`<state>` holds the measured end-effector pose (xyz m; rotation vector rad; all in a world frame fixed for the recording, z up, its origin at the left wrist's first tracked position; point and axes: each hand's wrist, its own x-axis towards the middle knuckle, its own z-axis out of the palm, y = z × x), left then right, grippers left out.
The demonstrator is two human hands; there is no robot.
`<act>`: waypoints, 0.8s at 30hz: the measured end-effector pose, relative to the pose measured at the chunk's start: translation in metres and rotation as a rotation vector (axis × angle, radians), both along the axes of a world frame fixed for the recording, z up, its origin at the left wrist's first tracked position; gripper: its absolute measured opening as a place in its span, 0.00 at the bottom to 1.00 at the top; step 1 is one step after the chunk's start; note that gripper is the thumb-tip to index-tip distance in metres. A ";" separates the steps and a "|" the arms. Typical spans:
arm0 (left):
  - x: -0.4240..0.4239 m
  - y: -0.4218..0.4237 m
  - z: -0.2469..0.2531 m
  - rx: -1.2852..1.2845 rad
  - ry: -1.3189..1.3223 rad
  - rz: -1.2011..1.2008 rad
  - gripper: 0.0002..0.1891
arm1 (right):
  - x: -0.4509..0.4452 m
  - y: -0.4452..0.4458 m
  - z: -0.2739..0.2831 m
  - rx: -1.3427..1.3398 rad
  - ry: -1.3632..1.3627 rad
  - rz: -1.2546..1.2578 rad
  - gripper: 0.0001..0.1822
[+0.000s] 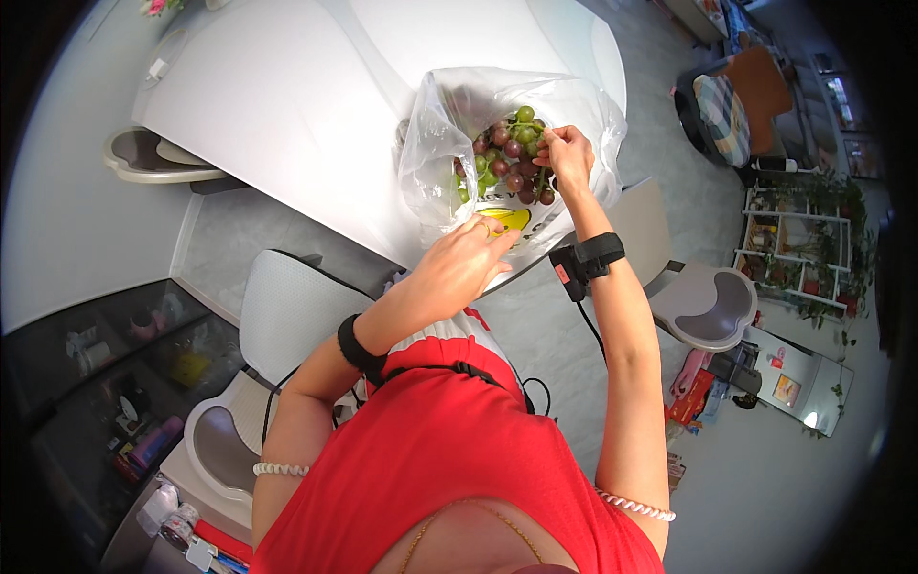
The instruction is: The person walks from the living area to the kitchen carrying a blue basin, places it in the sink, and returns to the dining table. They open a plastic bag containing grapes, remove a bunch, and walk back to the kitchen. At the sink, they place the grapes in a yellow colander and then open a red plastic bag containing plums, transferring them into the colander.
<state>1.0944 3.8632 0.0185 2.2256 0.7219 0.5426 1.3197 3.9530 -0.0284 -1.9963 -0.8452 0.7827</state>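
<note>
A bunch of red and green grapes (513, 149) lies inside a wide-mouthed clear plastic bag (430, 147) on the white table. My right hand (570, 154) reaches into the bag, its thumb and fingertips pinched on the green stem at the bunch's right side. My left hand (466, 262) is at the near side of the bag, beside a yellow printed patch (508, 219). Its fingers touch the plastic, but whether they grip it is unclear. The bag's printed writing is partly covered by the grapes and my left hand.
The white table (287, 122) extends to the far left, with a white plug (157, 69) and its cable on it. Chairs stand close by: one at the left (294, 308), another at the right (706, 305). A black cable (592, 323) hangs from my right wrist strap.
</note>
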 end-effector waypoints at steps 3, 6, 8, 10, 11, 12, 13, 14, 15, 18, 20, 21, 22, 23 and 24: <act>-0.003 -0.001 0.007 0.039 -0.010 -0.010 0.18 | 0.000 -0.002 0.005 -0.014 -0.027 0.037 0.09; -0.007 -0.003 0.011 0.086 -0.076 0.012 0.15 | -0.002 -0.005 0.016 -0.025 -0.032 0.080 0.10; -0.010 -0.003 0.016 0.079 -0.148 0.037 0.14 | 0.000 -0.006 0.021 -0.031 -0.031 0.123 0.10; -0.014 -0.003 0.021 0.084 -0.222 0.070 0.13 | 0.003 -0.006 0.023 -0.011 -0.005 0.162 0.09; -0.016 -0.003 0.026 0.094 -0.259 0.090 0.13 | 0.005 -0.006 0.025 0.000 0.008 0.181 0.09; -0.020 -0.003 0.029 0.102 -0.295 0.114 0.12 | 0.006 -0.007 0.028 -0.023 -0.006 0.203 0.09; -0.023 -0.002 0.031 0.121 -0.304 0.151 0.14 | 0.007 -0.008 0.033 -0.030 -0.022 0.215 0.09; -0.026 0.000 0.033 0.140 -0.312 0.188 0.15 | 0.006 -0.010 0.038 -0.038 -0.037 0.226 0.09; -0.028 0.002 0.035 0.159 -0.320 0.224 0.17 | 0.005 -0.012 0.045 -0.046 -0.053 0.238 0.09; -0.032 0.007 0.043 0.187 -0.274 0.419 0.22 | 0.005 -0.014 0.058 -0.064 -0.091 0.284 0.08; -0.033 0.009 0.037 0.234 -0.168 0.492 0.24 | 0.006 -0.016 0.064 -0.068 -0.120 0.315 0.08; -0.032 0.010 0.034 0.258 -0.115 0.527 0.25 | 0.006 -0.017 0.069 -0.067 -0.127 0.328 0.08; -0.032 0.011 0.030 0.250 -0.089 0.526 0.24 | 0.005 -0.019 0.074 -0.067 -0.133 0.340 0.08; -0.031 0.011 0.025 0.243 -0.062 0.524 0.22 | 0.004 -0.022 0.079 -0.067 -0.140 0.351 0.08; -0.030 0.012 0.020 0.237 -0.036 0.525 0.21 | -0.001 -0.024 0.087 -0.076 -0.149 0.359 0.07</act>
